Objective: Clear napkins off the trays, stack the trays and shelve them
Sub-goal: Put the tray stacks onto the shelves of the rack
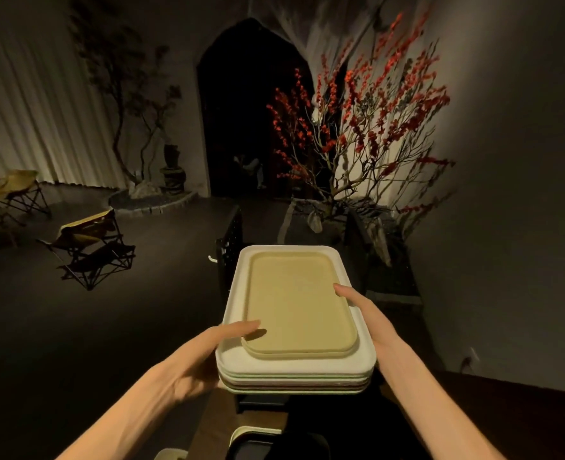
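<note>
Both hands, the left hand and the right hand, are holding the tray stack by its long sides, each grip closed on a rim, long axis pointing far toward the dark rack.

- You face a dim room: a dark arched doorway and pale curtains.
- Red-blossomed branches stand lit at your right; folding chairs sit on the dark floor.
</note>
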`<control>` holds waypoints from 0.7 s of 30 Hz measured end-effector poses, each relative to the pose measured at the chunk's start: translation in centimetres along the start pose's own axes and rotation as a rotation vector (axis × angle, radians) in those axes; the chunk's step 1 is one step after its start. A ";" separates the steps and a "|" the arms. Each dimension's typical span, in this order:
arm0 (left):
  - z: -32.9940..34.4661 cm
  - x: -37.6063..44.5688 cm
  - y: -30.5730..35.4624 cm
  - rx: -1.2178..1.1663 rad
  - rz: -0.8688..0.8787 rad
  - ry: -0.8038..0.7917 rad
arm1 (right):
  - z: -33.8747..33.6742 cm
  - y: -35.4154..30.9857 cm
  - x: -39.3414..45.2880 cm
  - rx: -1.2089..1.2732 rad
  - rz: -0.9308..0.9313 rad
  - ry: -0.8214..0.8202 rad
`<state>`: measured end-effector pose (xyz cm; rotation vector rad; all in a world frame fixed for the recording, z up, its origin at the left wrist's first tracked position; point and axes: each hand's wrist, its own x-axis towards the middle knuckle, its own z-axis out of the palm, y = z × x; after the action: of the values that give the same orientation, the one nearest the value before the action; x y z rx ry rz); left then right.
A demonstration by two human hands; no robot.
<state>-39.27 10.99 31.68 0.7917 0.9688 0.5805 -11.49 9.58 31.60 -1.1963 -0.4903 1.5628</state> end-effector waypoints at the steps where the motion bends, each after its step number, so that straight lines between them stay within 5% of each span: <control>1: 0.0 0.3 0.0 -0.002 0.007 0.011 | 0.0 -0.1 0.0 -0.004 -0.004 0.003; 10: 0.6 4.3 1.3 -0.067 0.067 0.126 | -1.7 1.4 -1.5 0.106 0.097 -0.277; 14: 0.5 5.3 2.1 -0.081 0.077 0.109 | -1.9 1.4 -1.9 -0.094 0.110 -0.231; 18: 0.4 5.9 3.4 -0.093 0.075 0.080 | -1.2 0.9 0.0 0.021 0.050 -0.100; 21: -0.2 6.0 3.9 -0.020 0.032 0.047 | -0.8 1.1 1.4 0.174 0.069 -0.206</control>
<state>-37.06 17.77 31.75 0.7799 0.9937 0.6380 -11.21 10.25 29.75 -0.9338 -0.4395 1.7601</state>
